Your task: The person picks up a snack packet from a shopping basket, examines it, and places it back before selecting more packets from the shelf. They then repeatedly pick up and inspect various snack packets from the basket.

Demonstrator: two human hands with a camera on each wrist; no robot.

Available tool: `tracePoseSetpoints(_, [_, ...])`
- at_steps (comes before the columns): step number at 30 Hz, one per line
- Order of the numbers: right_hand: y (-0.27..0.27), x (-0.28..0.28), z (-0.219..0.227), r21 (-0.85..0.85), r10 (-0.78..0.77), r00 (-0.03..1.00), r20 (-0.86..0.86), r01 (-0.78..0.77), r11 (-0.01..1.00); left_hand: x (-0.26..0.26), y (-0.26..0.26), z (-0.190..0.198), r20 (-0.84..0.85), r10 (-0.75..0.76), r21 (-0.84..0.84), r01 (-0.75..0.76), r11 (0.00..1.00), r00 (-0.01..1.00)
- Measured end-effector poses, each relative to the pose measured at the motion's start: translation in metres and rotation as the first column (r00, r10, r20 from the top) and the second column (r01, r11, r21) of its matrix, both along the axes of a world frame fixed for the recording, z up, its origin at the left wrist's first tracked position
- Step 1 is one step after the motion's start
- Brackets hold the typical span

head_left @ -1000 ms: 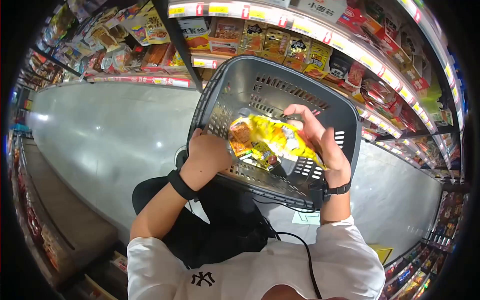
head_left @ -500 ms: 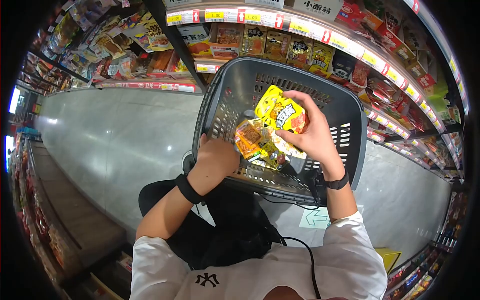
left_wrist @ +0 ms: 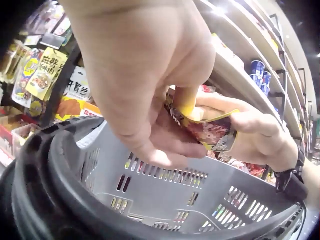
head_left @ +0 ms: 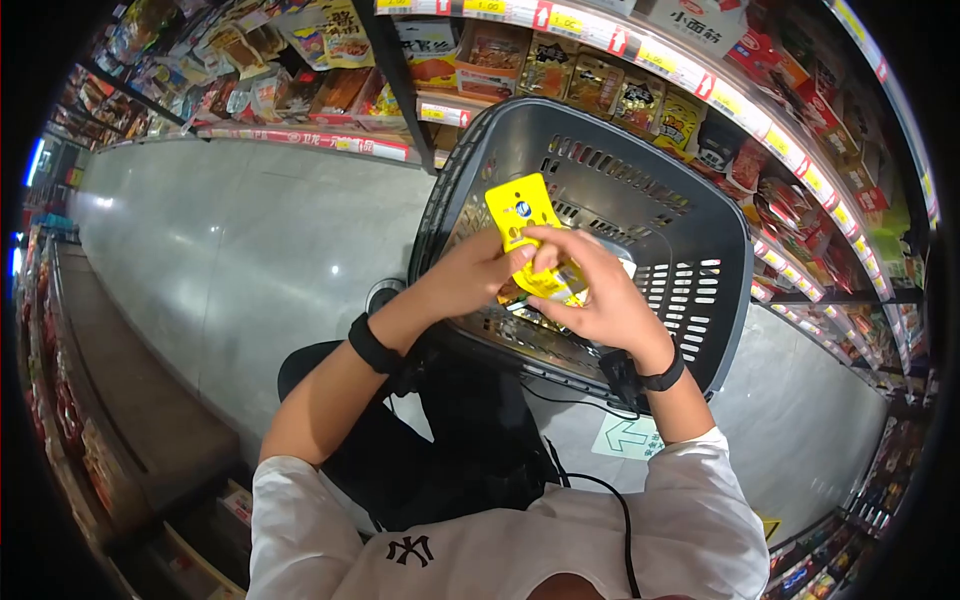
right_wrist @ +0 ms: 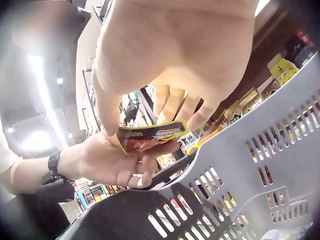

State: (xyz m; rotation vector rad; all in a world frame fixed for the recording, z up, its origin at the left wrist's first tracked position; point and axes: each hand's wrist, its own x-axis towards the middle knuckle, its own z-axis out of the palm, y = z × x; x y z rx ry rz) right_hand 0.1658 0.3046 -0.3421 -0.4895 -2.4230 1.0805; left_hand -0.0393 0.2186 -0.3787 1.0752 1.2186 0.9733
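A yellow packet (head_left: 522,200) is held above the grey basket (head_left: 735,290), its back facing up in the head view. The left hand (head_left: 468,275) pinches its left side between thumb and fingers. On its right side the right hand (head_left: 605,300) grips it, fingers bent over the packet. Both wrist views show the packet (left_wrist: 212,134) (right_wrist: 152,137) between the two hands, with a dark and red printed face. Other small packets lie in the basket beneath, mostly hidden by the hands.
Shelves of snack packets with a price rail (head_left: 680,70) stand beyond the basket and curve down the right side. A low brown platform (head_left: 110,370) runs along the left. Grey floor (head_left: 270,240) lies between, and a black cable (head_left: 615,500) hangs over the shirt.
The left hand has left the basket's near left rim and come onto the packet. The right hand's packet has been turned over, from its printed front to its back.
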Motion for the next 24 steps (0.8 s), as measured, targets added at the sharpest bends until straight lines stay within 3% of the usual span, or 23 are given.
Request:
tracePoseSetpoints(2, [-0.002,-0.005,0.005,0.069,-0.049,0.995,-0.085,0.054,0.996,-0.012,0.005,-0.007,0.052,0.016,-0.052,-0.014,0.999,0.999])
tracePoseSetpoints(4, [0.000,-0.005,0.003,-0.023,-0.142,0.989,-0.049,0.141,0.990,-0.021,0.005,-0.005,0.101,-0.001,-0.032,0.004,0.999,0.995])
tracePoseSetpoints(6, [0.000,-0.008,-0.007,-0.030,-0.240,0.969,-0.058,0.239,0.971,-0.027,0.005,-0.004,0.005,-0.022,-0.104,0.022,0.994,1.000])
tracePoseSetpoints(8, [0.002,-0.006,-0.020,-0.196,-0.272,0.962,-0.027,0.262,0.945,-0.028,0.006,0.000,-0.064,-0.077,-0.136,0.068,0.988,0.995])
tracePoseSetpoints(13, [0.001,-0.003,-0.027,-0.400,-0.346,0.937,-0.034,0.305,0.864,-0.021,0.010,-0.027,0.190,-0.059,-0.031,0.066,0.997,0.980])
tracePoseSetpoints(15, [0.003,0.001,-0.032,-0.435,-0.365,0.931,-0.022,0.320,0.842,-0.016,0.011,-0.009,0.244,-0.041,0.013,0.039,0.999,0.969])
tracePoseSetpoints(18, [0.006,0.005,-0.038,-0.454,-0.394,0.919,-0.026,0.340,0.824,-0.021,0.015,-0.007,-0.086,-0.003,-0.053,-0.002,0.999,0.996])
tracePoseSetpoints(19, [0.007,0.006,-0.039,-0.462,-0.396,0.918,-0.030,0.338,0.820,-0.018,0.015,-0.009,-0.063,0.083,-0.002,-0.083,0.997,0.995])
tracePoseSetpoints(24, [0.007,0.009,-0.034,-0.469,-0.397,0.918,0.009,0.355,0.809,-0.011,0.015,-0.010,-0.009,0.090,0.015,-0.090,0.996,0.996])
